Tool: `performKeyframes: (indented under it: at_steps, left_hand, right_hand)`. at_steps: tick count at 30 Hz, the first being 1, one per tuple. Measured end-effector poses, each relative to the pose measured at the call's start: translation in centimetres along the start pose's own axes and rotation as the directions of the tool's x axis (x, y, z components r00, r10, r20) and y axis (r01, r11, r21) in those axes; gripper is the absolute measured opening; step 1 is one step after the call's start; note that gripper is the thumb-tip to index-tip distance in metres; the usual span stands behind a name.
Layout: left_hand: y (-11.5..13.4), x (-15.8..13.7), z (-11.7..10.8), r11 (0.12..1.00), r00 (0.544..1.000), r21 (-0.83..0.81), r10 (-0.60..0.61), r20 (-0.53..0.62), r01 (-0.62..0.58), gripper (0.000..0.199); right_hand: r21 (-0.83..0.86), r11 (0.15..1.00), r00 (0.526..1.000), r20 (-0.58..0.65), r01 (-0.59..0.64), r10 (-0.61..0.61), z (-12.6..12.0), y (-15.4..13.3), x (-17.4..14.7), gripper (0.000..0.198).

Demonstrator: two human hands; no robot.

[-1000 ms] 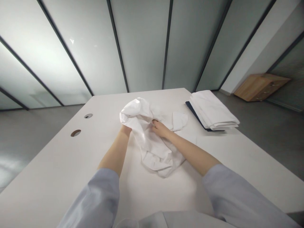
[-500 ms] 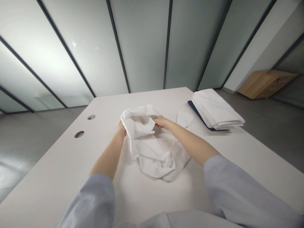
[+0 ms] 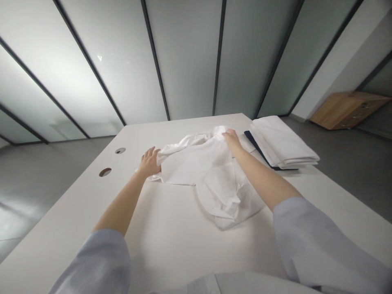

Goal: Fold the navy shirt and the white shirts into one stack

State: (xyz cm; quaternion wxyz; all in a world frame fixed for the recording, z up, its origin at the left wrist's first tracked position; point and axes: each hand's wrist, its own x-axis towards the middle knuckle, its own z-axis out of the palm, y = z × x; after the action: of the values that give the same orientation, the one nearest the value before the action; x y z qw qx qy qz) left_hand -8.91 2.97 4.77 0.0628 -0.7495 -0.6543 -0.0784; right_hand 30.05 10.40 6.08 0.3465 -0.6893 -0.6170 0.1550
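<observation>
A rumpled white shirt (image 3: pixel 186 163) lies partly spread on the white table (image 3: pixel 171 237), its near right part bunched in loose folds. At the shirt's left end, my left hand (image 3: pixel 150 162) rests on the cloth with its fingers stretched out and apart. My right hand (image 3: pixel 231 138) is closed on the shirt's far right edge, where the fabric is gathered and slightly raised. Its fingertips are partly hidden by the cloth and the hand itself.
To the right, a stack of folded white cloth (image 3: pixel 284 141) lies on a dark blue flat piece (image 3: pixel 260 149). Two round holes (image 3: pixel 105 172) pierce the table at left. Frosted glass panels (image 3: pixel 190 57) stand behind it. A wooden cabinet (image 3: pixel 346 109) is on the floor at far right.
My hands have moved apart, the left one leftward and the right one to the right and away from me. The bunched shirt is now stretched wider and lies flatter between them.
</observation>
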Motion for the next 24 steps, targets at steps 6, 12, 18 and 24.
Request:
performKeyframes:
  at_steps: [6,12,18,24]
  left_hand:
    - [4.8,-0.6,-0.1,0.956,0.877,-0.004,0.272,0.395,-0.295,0.078]
    - [8.7,-0.4,-2.3,0.98,0.848,-0.023,0.182,0.497,-0.197,0.075]
    - [6.9,0.9,1.4,0.943,0.938,-0.173,0.31,0.158,-0.283,0.059]
    - [4.3,0.3,4.8,1.0,0.965,-0.016,0.0,0.261,0.004,0.066]
  right_hand:
    - [-0.337,0.878,0.94,0.117,0.341,-0.321,4.0,-2.5,-8.0,0.066]
    - [-0.366,0.779,0.834,0.436,0.508,-0.339,5.2,-4.0,-13.4,0.064]
    - [-0.301,0.743,0.721,0.607,0.598,-0.334,5.1,-1.1,-11.4,0.061]
    - [-0.32,0.696,0.73,0.533,0.642,-0.428,4.6,2.0,-7.3,0.058]
